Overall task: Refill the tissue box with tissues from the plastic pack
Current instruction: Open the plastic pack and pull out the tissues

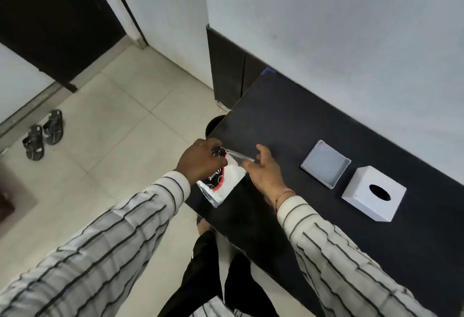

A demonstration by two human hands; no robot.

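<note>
The plastic pack of tissues [223, 183], clear wrap with black, red and white print, lies at the left corner of the dark table [288, 126]. My left hand [200, 161] grips its far end from above. My right hand [266, 173] pinches a flap of the clear plastic at the pack's top right. The white cube tissue box [361, 198], with an oval slot on top, stands to the right. Its shallow white base tray [325, 163] lies separate beside the box, open side up.
A grey wall runs behind the table. A dark round bin [213, 123] sits on the floor by the table's left edge. A pair of sandals [42, 133] lies on the tiled floor at the far left, near a dark door.
</note>
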